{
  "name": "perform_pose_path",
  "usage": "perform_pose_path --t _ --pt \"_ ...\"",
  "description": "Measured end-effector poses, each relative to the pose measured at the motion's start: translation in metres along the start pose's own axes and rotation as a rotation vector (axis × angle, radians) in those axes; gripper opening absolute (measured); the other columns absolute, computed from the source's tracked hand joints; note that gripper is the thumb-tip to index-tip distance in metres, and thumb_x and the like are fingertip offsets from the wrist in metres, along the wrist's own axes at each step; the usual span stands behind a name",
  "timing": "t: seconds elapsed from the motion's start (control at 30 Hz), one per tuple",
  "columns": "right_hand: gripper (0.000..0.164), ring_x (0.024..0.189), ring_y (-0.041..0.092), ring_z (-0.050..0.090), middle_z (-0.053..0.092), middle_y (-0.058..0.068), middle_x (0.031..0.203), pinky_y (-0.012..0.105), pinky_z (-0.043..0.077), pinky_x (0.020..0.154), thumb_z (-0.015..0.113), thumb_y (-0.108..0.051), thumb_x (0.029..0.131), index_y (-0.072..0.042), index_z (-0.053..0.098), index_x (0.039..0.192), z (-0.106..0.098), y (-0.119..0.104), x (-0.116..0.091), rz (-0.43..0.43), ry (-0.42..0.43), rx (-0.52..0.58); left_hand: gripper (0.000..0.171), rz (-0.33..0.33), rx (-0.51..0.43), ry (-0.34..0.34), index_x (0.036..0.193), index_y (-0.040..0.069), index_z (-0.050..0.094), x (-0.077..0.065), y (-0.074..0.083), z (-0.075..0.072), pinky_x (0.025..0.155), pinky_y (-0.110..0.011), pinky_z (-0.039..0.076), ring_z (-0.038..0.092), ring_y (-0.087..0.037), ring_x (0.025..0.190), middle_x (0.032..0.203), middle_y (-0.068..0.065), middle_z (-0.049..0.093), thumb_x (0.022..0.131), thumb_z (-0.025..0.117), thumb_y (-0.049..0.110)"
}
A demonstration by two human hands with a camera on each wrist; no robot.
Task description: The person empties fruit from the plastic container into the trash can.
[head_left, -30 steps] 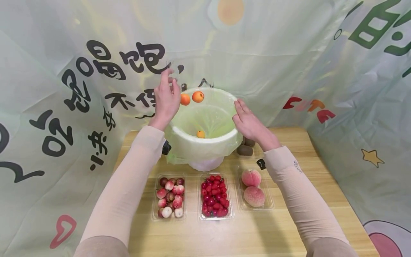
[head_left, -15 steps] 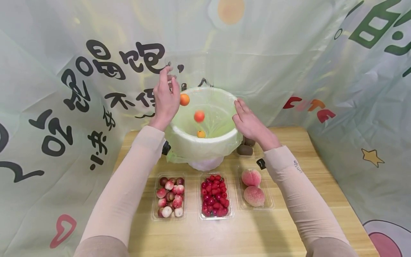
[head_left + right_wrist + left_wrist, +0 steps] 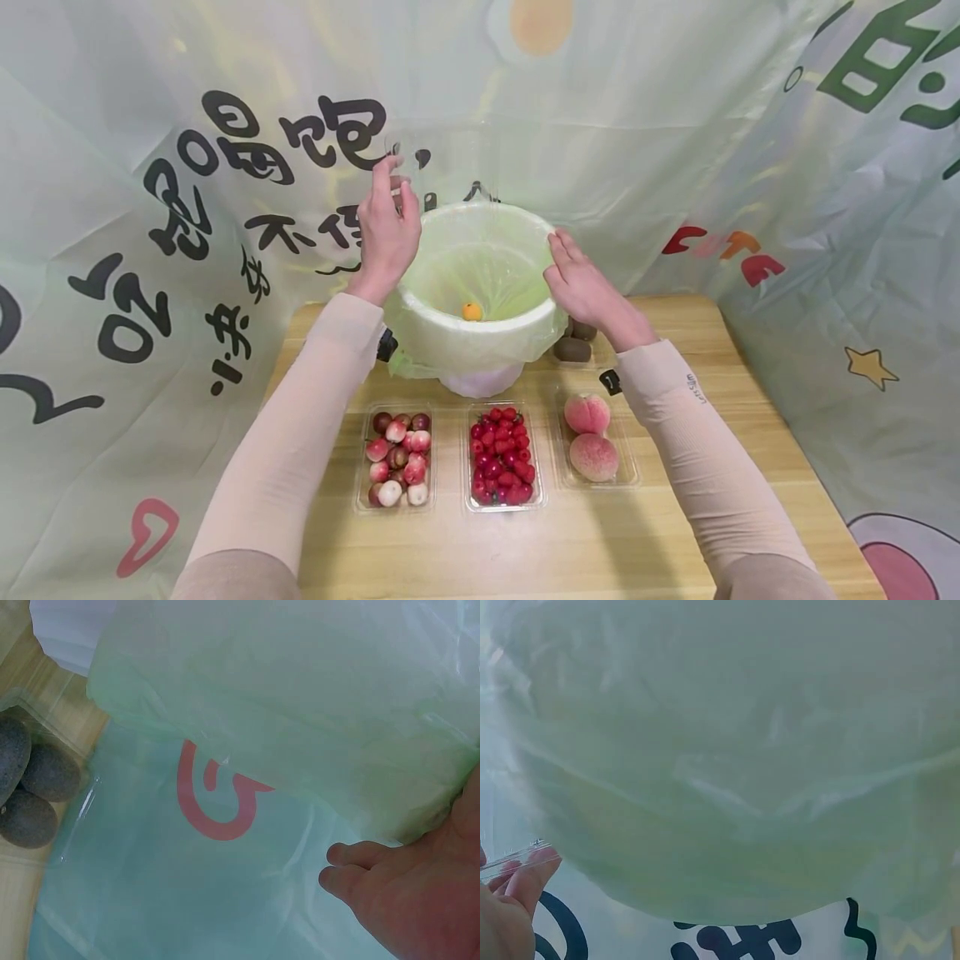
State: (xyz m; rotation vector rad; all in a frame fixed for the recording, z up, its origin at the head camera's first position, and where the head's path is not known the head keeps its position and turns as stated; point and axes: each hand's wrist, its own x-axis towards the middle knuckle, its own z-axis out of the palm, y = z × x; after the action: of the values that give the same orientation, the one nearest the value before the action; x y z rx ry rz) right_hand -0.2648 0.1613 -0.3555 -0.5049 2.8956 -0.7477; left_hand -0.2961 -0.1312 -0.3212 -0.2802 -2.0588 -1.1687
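Note:
My left hand (image 3: 390,229) is raised over the left rim of a white bin (image 3: 480,327) lined with a pale green bag. Its fingers pinch the edge of a clear plastic box (image 3: 514,862), which is tilted above the bin and hard to make out in the head view. Deep inside the liner (image 3: 517,287) lies one small orange fruit (image 3: 471,312). On the opposite side, my right hand (image 3: 583,283) rests against the rim, fingers straight. The right wrist view shows two extended fingers (image 3: 349,855) beside the bag's outer side.
In front of the bin stand clear boxes: small red-and-white fruits (image 3: 397,458), red berries (image 3: 502,458) and two peaches (image 3: 592,437). Brown egg-shaped fruits (image 3: 573,348) sit in a box behind the right forearm. Printed cloth (image 3: 637,150) surrounds the wooden table (image 3: 480,558).
Two orange fruits near the left hand have dropped from the clear box into the bin, out of sight. Both hands have stayed nearly still.

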Motion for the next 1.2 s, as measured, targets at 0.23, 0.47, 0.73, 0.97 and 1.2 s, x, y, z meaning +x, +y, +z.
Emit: perform_pose_path --t 0.23,0.47,0.73,0.97,1.2 --pt "0.067 0.166 0.029 -0.004 -0.008 0.013 0.178 0.053 0.003 0.134 0.018 -0.031 0.110 -0.003 0.002 0.168 0.000 0.001 0.000 -0.001 0.002 0.012 0.034 -0.020 0.010 -0.008 0.140 -0.001 0.054 0.001 0.001 -0.001 0.089 -0.045 0.062 0.077 -0.035 0.096 0.115 -0.025 0.074 0.108 0.049 0.009" --pt "0.067 0.166 0.030 -0.004 -0.007 0.014 0.178 0.053 0.004 0.134 0.018 -0.031 0.109 -0.003 0.002 0.168 -0.001 0.002 0.000 -0.002 0.003 0.001 0.034 -0.010 -0.002 -0.009 0.140 -0.002 0.054 0.000 0.002 -0.002 0.085 -0.046 0.062 0.078 -0.035 0.092 0.113 -0.027 0.074 0.109 0.048 0.009" --pt "0.067 0.166 0.030 -0.005 -0.009 0.013 0.178 0.054 0.004 0.134 0.017 -0.032 0.110 -0.004 0.000 0.168 0.000 0.002 0.000 -0.002 -0.006 0.008 0.036 -0.118 0.022 -0.071 0.142 0.003 0.052 0.003 0.003 -0.008 0.085 -0.044 0.061 0.077 -0.034 0.089 0.118 -0.025 0.074 0.108 0.048 0.012" --pt "0.068 0.166 0.029 -0.005 -0.009 0.012 0.178 0.054 0.005 0.134 0.017 -0.033 0.110 -0.005 0.000 0.169 0.000 0.001 0.000 0.003 -0.001 0.006 0.037 -0.193 0.046 -0.078 0.141 0.004 0.053 0.008 0.004 -0.021 0.090 -0.043 0.060 0.078 -0.034 0.094 0.120 -0.024 0.075 0.106 0.048 0.013" --pt "0.067 0.166 0.029 -0.005 -0.010 0.012 0.178 0.053 0.003 0.134 0.017 -0.032 0.110 -0.005 -0.001 0.168 0.000 0.000 -0.001 0.005 -0.010 0.007 0.040 -0.291 0.068 -0.112 0.147 0.012 0.051 0.014 0.005 -0.045 0.083 -0.034 0.062 0.078 -0.029 0.095 0.123 -0.017 0.075 0.108 0.046 0.017"
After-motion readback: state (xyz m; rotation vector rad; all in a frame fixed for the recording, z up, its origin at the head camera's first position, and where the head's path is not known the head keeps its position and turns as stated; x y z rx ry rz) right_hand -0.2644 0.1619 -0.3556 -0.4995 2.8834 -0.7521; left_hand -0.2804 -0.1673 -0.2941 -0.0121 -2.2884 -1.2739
